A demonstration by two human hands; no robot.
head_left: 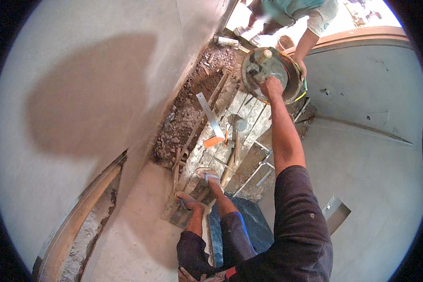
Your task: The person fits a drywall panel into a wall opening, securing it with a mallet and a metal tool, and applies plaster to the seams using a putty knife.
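Observation:
My right hand [272, 88], its arm stretched far forward, is closed in a fist at the near side of a round tub [293, 87]. What the fist grips is hidden. Inside the tub are wet grey material and a tool with a pale rounded wooden handle end [266, 54]. Another person's hand [301, 68] is at the tub's right rim. At the bottom edge, part of my left hand [185, 275] shows against my dark shorts, its fingers mostly cut off by the picture. Below the tub, a mallet [240, 124] and an orange-handled try square [210, 117] lie on worn planks.
My sandalled feet stand on the planks [197, 162]. Rubble [174, 136] lines the left wall. Metal bars [263, 164] and a dark marbled slab [249, 214] lie to the right and below. The other person [291, 11] stands in a bright opening by a bucket [285, 43].

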